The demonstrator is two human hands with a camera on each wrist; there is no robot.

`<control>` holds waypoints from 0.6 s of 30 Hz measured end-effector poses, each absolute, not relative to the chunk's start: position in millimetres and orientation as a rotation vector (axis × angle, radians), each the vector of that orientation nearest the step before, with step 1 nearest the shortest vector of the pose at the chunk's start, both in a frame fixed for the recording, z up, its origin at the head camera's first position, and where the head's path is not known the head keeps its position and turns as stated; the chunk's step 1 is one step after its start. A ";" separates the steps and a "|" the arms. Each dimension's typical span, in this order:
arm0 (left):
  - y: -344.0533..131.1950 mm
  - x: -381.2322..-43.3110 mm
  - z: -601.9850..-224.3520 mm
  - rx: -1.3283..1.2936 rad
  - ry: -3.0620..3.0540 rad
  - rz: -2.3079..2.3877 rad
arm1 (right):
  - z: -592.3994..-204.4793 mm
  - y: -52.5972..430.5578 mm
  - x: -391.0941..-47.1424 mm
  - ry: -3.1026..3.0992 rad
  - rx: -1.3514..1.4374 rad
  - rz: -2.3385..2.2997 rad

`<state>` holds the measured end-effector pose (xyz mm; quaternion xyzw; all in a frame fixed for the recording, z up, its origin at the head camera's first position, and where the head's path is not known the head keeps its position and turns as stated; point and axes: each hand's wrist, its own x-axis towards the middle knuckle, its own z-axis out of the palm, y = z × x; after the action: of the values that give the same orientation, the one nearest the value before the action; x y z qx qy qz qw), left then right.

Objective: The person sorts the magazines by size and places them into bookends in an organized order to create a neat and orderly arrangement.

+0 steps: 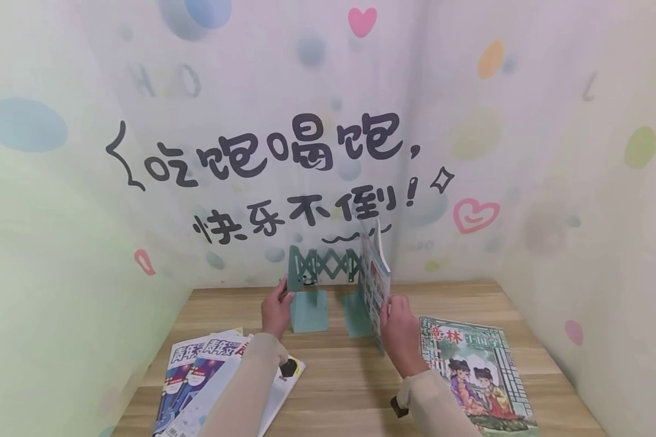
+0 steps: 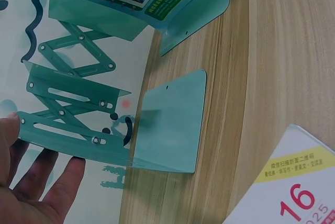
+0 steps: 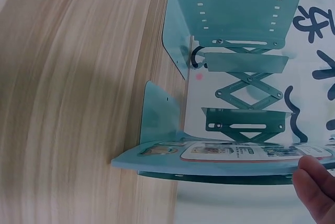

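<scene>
A green metal expanding bookend (image 1: 310, 312) with a scissor lattice (image 2: 78, 56) stands at the back of the table against the wall. My left hand (image 1: 275, 312) pinches the edge of its left end plate (image 3: 235, 14), thumb on one face and fingers on the other. At the right end, a magazine (image 1: 376, 282) stands upright along the inner side of the right end plate. My right hand (image 1: 403, 334) grips this magazine by its near edge. Its fingertips (image 3: 309, 174) show at the edge in the right wrist view.
Several overlapping magazines (image 1: 183, 370) lie at the left front, partly under my left sleeve. Another magazine (image 1: 486, 385) with two drawn figures on its cover lies flat at the right, by my right forearm. A printed curtain-like wall (image 1: 306, 73) closes off the back and sides.
</scene>
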<state>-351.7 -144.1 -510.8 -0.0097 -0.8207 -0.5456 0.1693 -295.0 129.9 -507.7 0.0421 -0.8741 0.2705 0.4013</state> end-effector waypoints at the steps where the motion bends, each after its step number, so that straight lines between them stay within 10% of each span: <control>1: -143.7 -351.4 -510.3 -0.031 -2.332 -1.552 | -507.5 129.9 -294.9 -2.215 0.107 0.677; 18: -143.7 -350.2 -509.3 -0.045 -2.336 -1.547 | -509.7 120.3 -297.4 -2.166 0.306 0.532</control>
<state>-350.2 -143.7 -509.3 -0.0158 -0.8217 -0.5440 0.1690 -297.4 120.3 -509.7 0.1227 -0.8684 0.2133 0.4305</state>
